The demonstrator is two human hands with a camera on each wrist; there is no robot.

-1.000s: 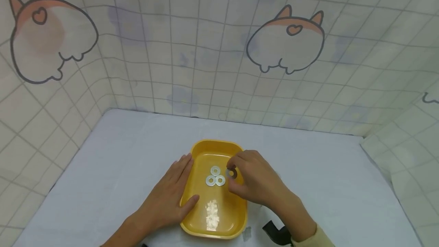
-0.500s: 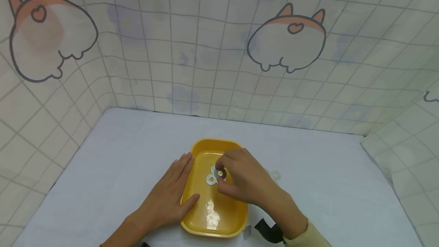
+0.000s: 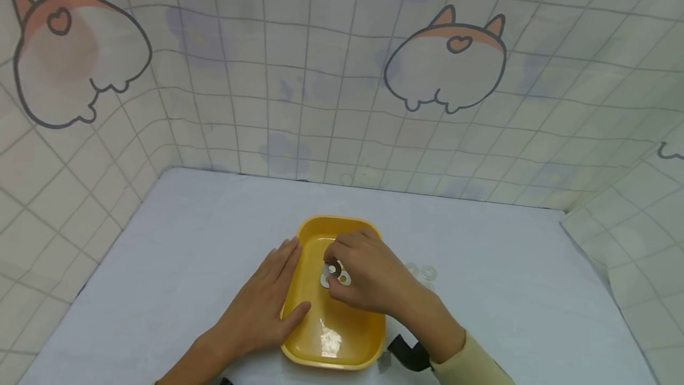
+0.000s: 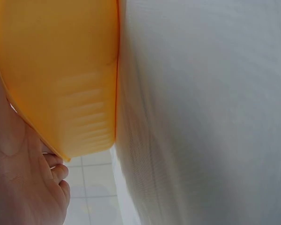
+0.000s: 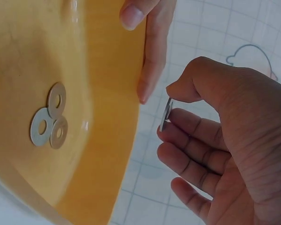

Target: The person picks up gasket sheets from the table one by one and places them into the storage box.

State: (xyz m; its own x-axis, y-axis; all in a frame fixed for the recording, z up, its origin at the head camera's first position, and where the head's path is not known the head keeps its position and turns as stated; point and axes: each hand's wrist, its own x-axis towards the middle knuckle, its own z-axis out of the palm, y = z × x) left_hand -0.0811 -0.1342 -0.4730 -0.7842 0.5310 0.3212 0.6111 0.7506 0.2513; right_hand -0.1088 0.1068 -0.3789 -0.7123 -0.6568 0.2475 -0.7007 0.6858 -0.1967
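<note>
A yellow tray (image 3: 366,327) lies on the white table near me. My left hand (image 3: 282,283) rests along its left rim with straight fingers and the thumb on the edge. In the left wrist view, the palm (image 4: 18,187) presses on the tray's outer wall (image 4: 61,84). Over the tray my right hand (image 3: 332,272) pinches a metal washer (image 3: 334,268) between thumb and forefinger. The right wrist view shows that washer (image 5: 166,114) on edge, above three washers (image 5: 49,119) clustered flat on the tray floor (image 5: 98,70). They are partly hidden under the hand in the head view.
Two more washers (image 3: 427,272) lie on the table just right of the tray. A black strap (image 3: 408,354) sits at my right wrist. Tiled cloth walls (image 3: 342,106) with cartoon prints close off the back and both sides.
My right hand has carried its washer leftward from the tray's right rim to above the cluster of washers. The left hand and the tray have stayed put.
</note>
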